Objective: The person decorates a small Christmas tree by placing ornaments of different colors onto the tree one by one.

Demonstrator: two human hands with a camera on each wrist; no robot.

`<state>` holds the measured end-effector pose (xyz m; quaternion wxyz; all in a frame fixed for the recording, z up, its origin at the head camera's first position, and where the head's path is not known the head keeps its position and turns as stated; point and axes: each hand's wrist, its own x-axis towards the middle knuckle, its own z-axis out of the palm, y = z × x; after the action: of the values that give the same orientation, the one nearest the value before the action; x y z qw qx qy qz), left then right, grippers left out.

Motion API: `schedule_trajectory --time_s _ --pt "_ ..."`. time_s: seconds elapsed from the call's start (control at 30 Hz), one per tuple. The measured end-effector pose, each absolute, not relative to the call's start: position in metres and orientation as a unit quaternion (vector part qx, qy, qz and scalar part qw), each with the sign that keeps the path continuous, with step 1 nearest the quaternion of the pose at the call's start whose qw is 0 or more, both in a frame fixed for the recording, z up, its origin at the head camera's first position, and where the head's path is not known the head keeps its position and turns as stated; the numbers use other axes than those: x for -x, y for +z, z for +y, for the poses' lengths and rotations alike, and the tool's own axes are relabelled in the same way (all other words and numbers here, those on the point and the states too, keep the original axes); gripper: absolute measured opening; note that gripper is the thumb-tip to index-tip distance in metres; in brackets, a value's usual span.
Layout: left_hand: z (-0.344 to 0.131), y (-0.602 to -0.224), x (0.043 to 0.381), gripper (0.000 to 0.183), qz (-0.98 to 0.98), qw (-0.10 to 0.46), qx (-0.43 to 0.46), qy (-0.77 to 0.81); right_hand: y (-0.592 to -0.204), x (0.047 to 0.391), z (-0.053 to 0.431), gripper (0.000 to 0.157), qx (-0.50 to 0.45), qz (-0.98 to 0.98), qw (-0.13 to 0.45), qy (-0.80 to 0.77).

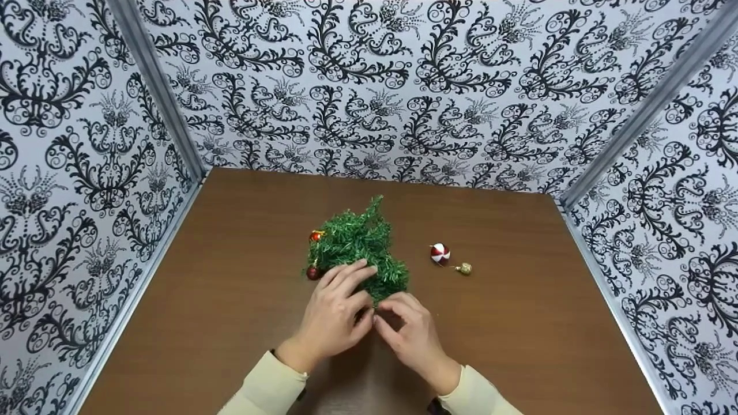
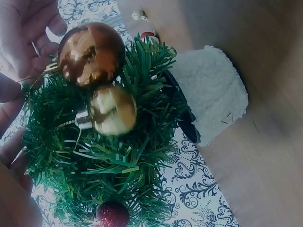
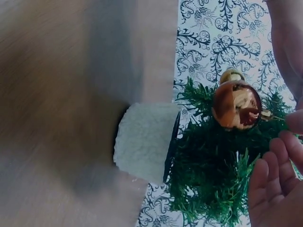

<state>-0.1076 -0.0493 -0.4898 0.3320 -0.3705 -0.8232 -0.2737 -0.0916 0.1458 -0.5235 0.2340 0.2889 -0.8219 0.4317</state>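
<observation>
Copper bauble (image 2: 92, 54), round (mirror-glossy), against green tree (image 1: 360, 245), thin cord (image 2: 35, 83) pinched by left hand (image 1: 337, 314) and right hand (image 1: 412, 331)

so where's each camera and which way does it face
Head: worn on the head, facing forward and down at the tree; left hand, right hand and sleeves show.
Left wrist: on that wrist, facing tree; fingers at left.
Right wrist: on that wrist, facing tree; fingers at right.
Wrist views share copper ball and white base.
</observation>
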Motion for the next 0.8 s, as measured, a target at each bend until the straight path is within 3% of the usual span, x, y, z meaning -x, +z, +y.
schedule_trajectory --time_s 0.33,0.6,0.8 --pt "-0.0474 -0.489 0.1044 0.007 -0.822 0.323 0.373 -0.287 -0.523 0.0906 0.1444 0.021 -0.294 -0.815 0.225 0.445" --pt "-0.0458 -0.489 0.1032 0.007 -0.813 0.329 0.387 -0.285 -0.5247 0.0918 0.1442 0.004 -0.307 -0.806 0.226 0.452" --pt "-0.0457 -0.4868 0.1015 0.007 -0.815 0.331 0.383 -0.282 -0.5245 0.0917 0.1436 0.017 -0.304 -0.802 0.239 0.454"
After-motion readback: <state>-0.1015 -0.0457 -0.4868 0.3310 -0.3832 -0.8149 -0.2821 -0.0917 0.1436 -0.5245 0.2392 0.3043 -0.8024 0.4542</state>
